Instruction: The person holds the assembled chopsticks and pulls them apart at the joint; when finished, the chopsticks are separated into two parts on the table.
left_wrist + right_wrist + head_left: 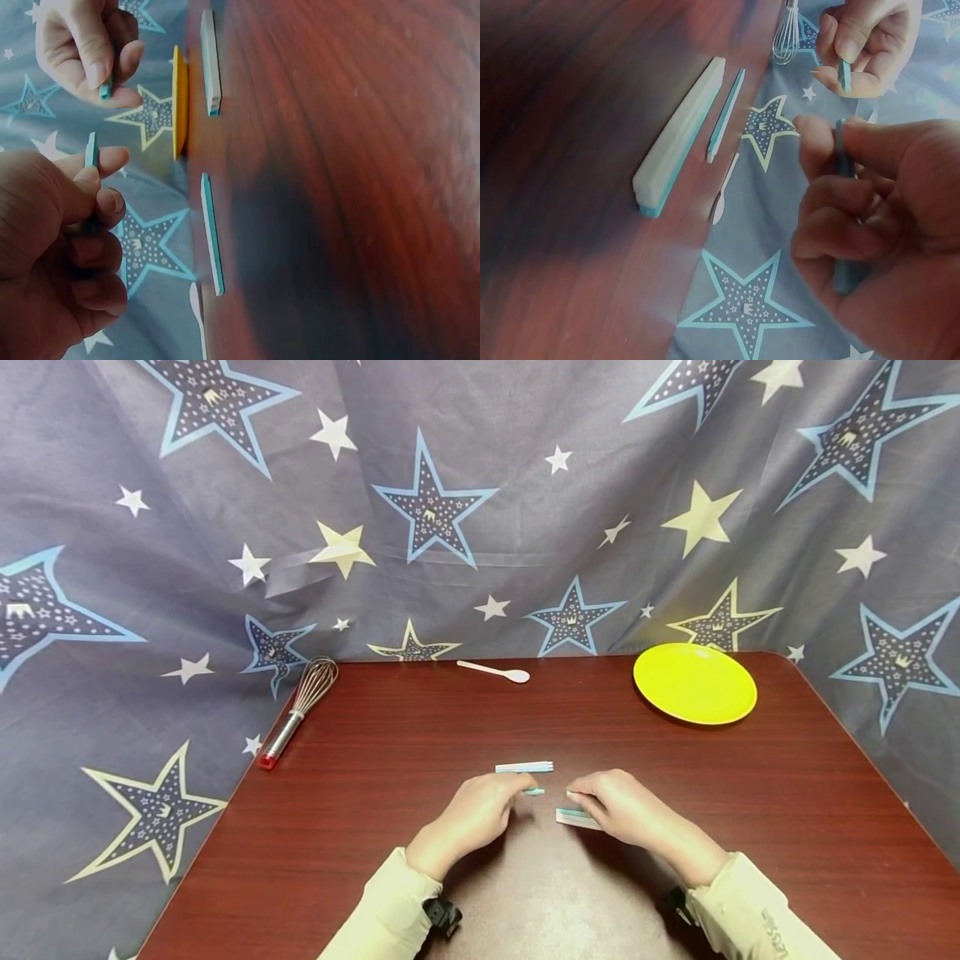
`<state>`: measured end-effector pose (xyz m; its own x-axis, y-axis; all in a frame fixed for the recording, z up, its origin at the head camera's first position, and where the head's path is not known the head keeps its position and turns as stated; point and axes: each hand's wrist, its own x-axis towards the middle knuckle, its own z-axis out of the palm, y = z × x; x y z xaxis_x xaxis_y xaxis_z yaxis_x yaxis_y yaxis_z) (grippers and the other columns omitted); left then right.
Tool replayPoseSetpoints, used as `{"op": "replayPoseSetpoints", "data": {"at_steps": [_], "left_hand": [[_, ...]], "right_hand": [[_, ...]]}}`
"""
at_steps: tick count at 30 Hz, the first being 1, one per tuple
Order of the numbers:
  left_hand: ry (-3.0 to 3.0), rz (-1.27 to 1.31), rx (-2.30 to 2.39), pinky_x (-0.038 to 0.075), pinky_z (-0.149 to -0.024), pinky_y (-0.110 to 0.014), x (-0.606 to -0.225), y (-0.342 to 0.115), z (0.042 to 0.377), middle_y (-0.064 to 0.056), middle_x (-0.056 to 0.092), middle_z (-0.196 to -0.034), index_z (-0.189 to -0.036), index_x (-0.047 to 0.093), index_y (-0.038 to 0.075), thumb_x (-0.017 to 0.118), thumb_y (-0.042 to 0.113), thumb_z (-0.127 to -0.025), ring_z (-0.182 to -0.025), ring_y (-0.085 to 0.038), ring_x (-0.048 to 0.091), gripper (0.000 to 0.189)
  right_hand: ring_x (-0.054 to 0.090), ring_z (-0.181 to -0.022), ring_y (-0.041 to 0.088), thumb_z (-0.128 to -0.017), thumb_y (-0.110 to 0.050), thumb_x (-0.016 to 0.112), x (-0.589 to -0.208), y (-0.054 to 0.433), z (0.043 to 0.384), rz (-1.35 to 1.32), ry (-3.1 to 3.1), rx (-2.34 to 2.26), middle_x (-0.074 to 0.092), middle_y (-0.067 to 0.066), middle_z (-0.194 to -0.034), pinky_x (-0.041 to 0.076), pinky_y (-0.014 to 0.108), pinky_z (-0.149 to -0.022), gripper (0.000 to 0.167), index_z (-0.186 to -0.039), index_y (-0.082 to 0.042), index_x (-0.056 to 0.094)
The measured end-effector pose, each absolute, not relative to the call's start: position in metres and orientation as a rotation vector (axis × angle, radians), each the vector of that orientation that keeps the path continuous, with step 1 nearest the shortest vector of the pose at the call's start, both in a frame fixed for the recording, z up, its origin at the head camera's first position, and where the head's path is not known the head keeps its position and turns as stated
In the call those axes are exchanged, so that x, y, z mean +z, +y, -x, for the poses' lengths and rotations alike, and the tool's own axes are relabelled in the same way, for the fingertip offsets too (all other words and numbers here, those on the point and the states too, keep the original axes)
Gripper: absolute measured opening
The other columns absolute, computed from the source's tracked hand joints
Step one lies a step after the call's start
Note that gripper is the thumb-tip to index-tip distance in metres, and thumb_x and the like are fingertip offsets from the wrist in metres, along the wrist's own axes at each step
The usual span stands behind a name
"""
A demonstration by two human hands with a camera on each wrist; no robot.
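Note:
My left hand (480, 806) pinches a short-looking teal stick (91, 150) between thumb and fingertips, its other end hidden in the hand. Opposite it, my right hand (626, 808) grips a second teal stick (847, 274) with curled fingers, partly covering it. Both hands are held over the table, a small gap between their fingertips. Beneath the right hand lies a bar-like bundle of white-and-teal sticks (676, 142), partly hidden by the hand in the head view. Just beyond the left hand, a thinner white-and-teal piece (524, 767) lies on the table.
A yellow plate (694, 683) lies at the back right of the brown table (420, 718). Towards the back edge is a white spoon (495, 672). A whisk (300, 710) with a red-tipped handle lies along the left edge. A star-patterned cloth (480, 527) hangs behind.

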<state>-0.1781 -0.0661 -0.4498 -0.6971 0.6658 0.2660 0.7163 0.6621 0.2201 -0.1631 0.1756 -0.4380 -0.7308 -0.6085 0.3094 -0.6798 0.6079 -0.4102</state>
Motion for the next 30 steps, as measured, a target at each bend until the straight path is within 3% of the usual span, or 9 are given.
{"op": "replayPoseSetpoints", "data": {"at_steps": [7,12,15,18,22,30], "left_hand": [[-2.714,1.128,-0.496,0.051,-0.084,-0.036,-0.450,-0.073,0.185,-0.001,0.068,-0.109,-0.116,0.063,0.013,0.055,-0.010,-0.086,-0.100,-0.018,0.065,0.039],[-2.699,1.139,-0.551,0.051,-0.079,-0.037,-0.453,-0.077,0.191,-0.005,0.065,-0.094,-0.115,0.063,0.008,0.053,-0.012,-0.086,-0.087,-0.020,0.062,0.037],[-2.698,1.129,-0.588,0.051,-0.076,-0.036,-0.455,-0.079,0.195,-0.004,0.063,-0.088,-0.111,0.064,0.007,0.055,-0.011,-0.086,-0.081,-0.016,0.059,0.031],[-2.727,1.091,-0.624,0.050,-0.072,-0.033,-0.455,-0.080,0.197,0.001,0.063,-0.082,-0.107,0.064,0.009,0.059,-0.007,-0.089,-0.076,-0.012,0.056,0.024],[-2.786,1.011,-0.670,0.050,-0.066,-0.032,-0.454,-0.082,0.198,0.008,0.066,-0.077,-0.101,0.066,0.012,0.062,0.003,-0.092,-0.071,-0.008,0.059,0.013],[-2.798,0.884,-0.647,0.051,-0.061,-0.039,-0.455,-0.083,0.200,0.008,0.071,-0.078,-0.094,0.068,0.016,0.069,0.014,-0.089,-0.071,-0.013,0.066,0.005]], "right_hand": [[0.063,-0.080,0.015,-0.085,0.007,0.054,-0.439,0.180,0.164,-0.996,-2.787,0.716,0.070,0.008,-0.096,0.052,0.036,-0.071,0.029,-0.111,0.004,0.067],[0.067,-0.086,0.020,-0.088,0.007,0.058,-0.438,0.182,0.165,-1.004,-2.790,0.674,0.070,0.014,-0.104,0.054,0.039,-0.075,0.033,-0.121,0.008,0.061],[0.066,-0.082,0.018,-0.089,0.004,0.062,-0.438,0.183,0.165,-0.988,-2.786,0.698,0.070,0.013,-0.103,0.054,0.037,-0.073,0.035,-0.124,0.006,0.060],[0.066,-0.079,0.016,-0.089,0.003,0.064,-0.439,0.184,0.164,-0.943,-2.760,0.745,0.071,0.010,-0.102,0.054,0.036,-0.071,0.033,-0.122,0.001,0.062],[0.065,-0.076,0.014,-0.086,0.005,0.066,-0.439,0.184,0.164,-0.893,-2.700,0.783,0.071,0.006,-0.094,0.053,0.034,-0.069,0.022,-0.107,-0.004,0.067],[0.049,-0.061,0.004,-0.086,-0.001,0.070,-0.439,0.186,0.165,-0.795,-2.743,0.827,0.066,-0.005,-0.078,0.044,0.025,-0.058,0.009,-0.090,-0.009,0.068]]}}
